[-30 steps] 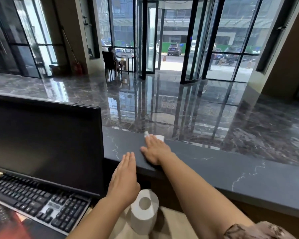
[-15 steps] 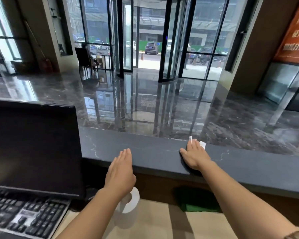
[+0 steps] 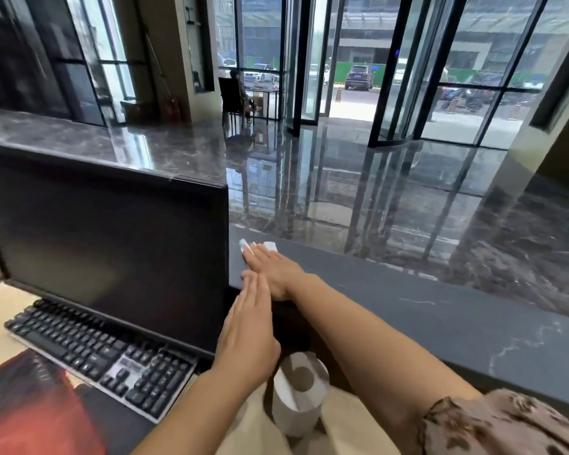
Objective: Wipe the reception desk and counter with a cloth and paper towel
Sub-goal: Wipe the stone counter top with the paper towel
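Paper towel [image 3: 270,246] lies flat on the dark counter ledge [image 3: 440,307], pinned under the right hand [image 3: 273,270]. That hand's fingers are stretched out straight and press down on the sheet rather than curling round it. White edges show just past the fingertips on the far side and at their left.

The ledge runs long from left to right. The hand and towel sit at the left end of its visible stretch, just beside the right edge of the monitor [image 3: 105,244], so most of the ledge in view lies to the right; the coming stroke probably goes that way.

The left hand [image 3: 247,333] is nearer to the viewer, fingers straight and together, holding nothing. Its fingertips come up beside the right wrist at the ledge's near edge; whether they touch the stone I cannot tell.

A paper towel roll [image 3: 299,392] stands on the beige desk [image 3: 0,323] below both arms, right of the keyboard [image 3: 96,353]. No cloth shows.
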